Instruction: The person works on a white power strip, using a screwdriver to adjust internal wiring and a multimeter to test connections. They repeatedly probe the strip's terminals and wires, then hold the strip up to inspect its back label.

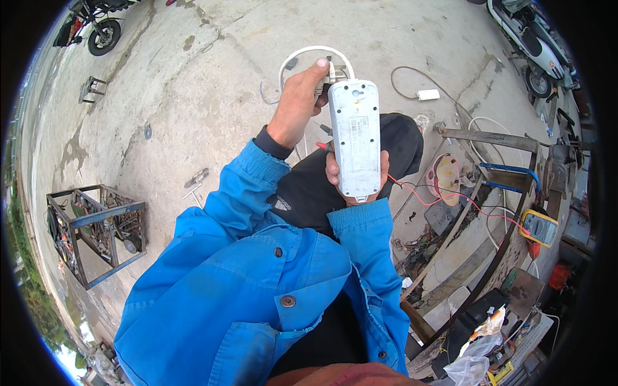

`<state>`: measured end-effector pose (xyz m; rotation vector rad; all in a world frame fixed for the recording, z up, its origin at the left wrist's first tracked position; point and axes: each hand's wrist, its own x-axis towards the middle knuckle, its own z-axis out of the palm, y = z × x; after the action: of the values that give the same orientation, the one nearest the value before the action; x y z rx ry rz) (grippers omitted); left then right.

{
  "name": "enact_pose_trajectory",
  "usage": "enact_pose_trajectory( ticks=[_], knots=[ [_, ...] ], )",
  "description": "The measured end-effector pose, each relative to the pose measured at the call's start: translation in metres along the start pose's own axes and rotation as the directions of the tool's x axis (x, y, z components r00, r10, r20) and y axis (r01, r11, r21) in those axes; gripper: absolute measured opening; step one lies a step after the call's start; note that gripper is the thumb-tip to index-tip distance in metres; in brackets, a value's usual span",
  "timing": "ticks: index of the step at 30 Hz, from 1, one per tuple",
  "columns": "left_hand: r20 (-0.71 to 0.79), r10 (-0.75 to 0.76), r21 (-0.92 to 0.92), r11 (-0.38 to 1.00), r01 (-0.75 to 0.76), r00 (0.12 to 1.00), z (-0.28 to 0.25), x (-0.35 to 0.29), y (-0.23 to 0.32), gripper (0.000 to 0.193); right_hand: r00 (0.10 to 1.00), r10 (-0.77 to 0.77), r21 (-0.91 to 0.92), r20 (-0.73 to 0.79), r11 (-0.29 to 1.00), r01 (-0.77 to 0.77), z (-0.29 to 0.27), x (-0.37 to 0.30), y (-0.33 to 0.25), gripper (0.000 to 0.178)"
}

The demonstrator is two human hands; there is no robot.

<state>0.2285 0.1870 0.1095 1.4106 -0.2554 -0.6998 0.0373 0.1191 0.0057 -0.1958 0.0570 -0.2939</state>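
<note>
A white power strip (356, 145) stands upright before me, its screwed and labelled back toward me. A white cord (320, 47) leaves its top and loops round to a plug (333, 76). My left hand (296, 100) is closed round the plug, thumb on top, beside the strip's upper end. Lower down, my right hand (384, 169) wraps the strip from behind, its palm mostly hidden. A red test probe (322, 147) and a black test probe (326, 130) stick out left of the strip near that hand; their grip is hidden.
Red and black leads run right to a yellow multimeter (539, 228) on a cluttered bench frame (489, 136). A pink stool (444, 175) and a white adapter (428, 94) are to the right. Left are a metal frame (108, 219) and hand tools (196, 183); motorbikes (103, 36) stand farther off.
</note>
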Motion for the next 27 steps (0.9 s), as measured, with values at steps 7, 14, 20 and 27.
enact_pose_trajectory(
  ticks=[7, 14, 20, 27],
  knots=[
    [0.016, -0.026, -0.013, 1.0, 0.026, 1.0, -0.002, -0.001, 0.003, 0.064, 0.999, -0.009, -0.025, 0.04, 1.0, 0.01, 0.0, 0.002, -0.001, 0.102],
    [-0.021, -0.014, -0.044, 0.999, 0.013, 1.0, -0.005, 0.001, -0.002, 0.067, 1.0, -0.012, -0.022, 0.024, 1.0, 0.012, -0.001, 0.001, -0.001, 0.102],
    [-0.071, -0.048, -0.149, 0.988, 0.037, 0.996, -0.004, 0.001, -0.003, 0.055, 0.999, -0.014, 0.014, 0.042, 1.0, 0.014, -0.002, 0.002, 0.0, 0.103],
    [-0.055, -0.03, -0.278, 0.96, 0.014, 0.998, -0.012, 0.003, -0.006, 0.045, 0.999, -0.023, -0.002, 0.029, 1.0, 0.023, -0.002, 0.002, -0.001, 0.102]
  ],
)
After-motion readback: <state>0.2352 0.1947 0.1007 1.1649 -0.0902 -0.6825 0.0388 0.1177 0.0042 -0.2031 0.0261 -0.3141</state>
